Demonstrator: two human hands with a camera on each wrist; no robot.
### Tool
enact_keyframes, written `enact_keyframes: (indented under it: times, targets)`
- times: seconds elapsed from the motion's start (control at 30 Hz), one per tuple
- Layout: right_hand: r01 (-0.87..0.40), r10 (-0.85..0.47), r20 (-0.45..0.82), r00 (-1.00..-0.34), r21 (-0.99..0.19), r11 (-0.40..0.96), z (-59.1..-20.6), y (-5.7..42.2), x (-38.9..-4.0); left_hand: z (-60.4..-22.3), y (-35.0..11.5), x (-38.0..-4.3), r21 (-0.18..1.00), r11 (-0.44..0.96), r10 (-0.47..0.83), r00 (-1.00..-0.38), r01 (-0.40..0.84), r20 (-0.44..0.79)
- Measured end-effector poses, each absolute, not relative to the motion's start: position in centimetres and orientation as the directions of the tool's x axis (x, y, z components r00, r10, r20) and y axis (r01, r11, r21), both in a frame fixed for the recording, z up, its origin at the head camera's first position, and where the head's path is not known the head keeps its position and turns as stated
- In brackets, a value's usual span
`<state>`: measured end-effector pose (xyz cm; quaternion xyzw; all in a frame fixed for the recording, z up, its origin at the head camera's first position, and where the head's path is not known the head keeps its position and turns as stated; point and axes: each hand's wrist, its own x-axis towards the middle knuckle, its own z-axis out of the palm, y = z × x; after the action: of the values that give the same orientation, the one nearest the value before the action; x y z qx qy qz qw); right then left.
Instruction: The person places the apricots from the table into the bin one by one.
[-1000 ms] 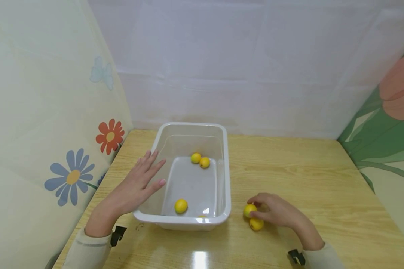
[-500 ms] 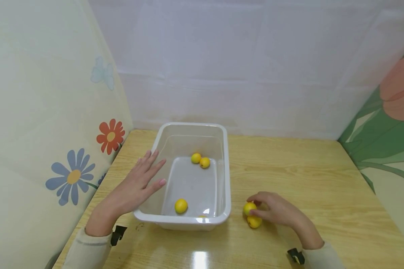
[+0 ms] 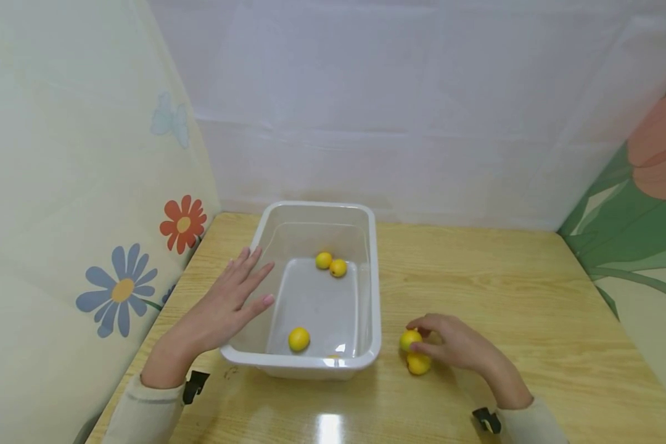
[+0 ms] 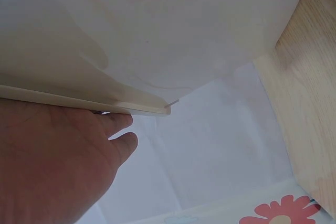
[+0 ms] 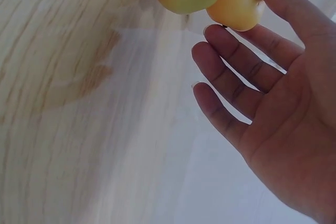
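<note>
In the head view, my right hand pinches a small yellow lemon between thumb and forefinger, low over the table right of the tub. Against it, on the near side, lies a second lemon. The right wrist view shows the pinched lemon at the thumb tip, the other fingers loosely bent and holding nothing. My left hand rests with spread, straight fingers on the left rim of a white plastic tub. Inside are a lemon near the front, two touching lemons farther back, and one mostly hidden by the front rim.
The tub stands on a wood-grain table. White sheeting closes off the back. Flower-printed panels rise on the left and right.
My right hand and the two lemons beside it have shifted slightly away from me and a touch leftward. The left hand and the tub stay in place.
</note>
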<state>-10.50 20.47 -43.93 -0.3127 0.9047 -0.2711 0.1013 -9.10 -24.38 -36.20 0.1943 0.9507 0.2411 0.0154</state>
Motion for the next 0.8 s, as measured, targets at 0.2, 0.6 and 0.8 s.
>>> enact_keyframes:
  times: [0.2, 0.6, 0.8]
  targets:
    - [-0.504, -0.62, -0.015, -0.785, -0.567, 0.652, -43.6, 20.3, -10.7, -36.2, -24.4, -9.1, 0.462, 0.808, 0.379, -0.923, 0.366, 0.068]
    - [-0.518, -0.611, 0.016, -0.792, -0.547, 0.658, -42.5, 20.0, -11.4, -36.1, -24.3, -9.0, 0.469, 0.808, 0.372, -0.926, 0.356, 0.062]
    - [-0.554, -0.612, 0.07, -0.788, -0.514, 0.654, -41.7, 19.9, -11.8, -36.1, -24.3, -9.0, 0.474, 0.806, 0.372, -0.926, 0.355, 0.06]
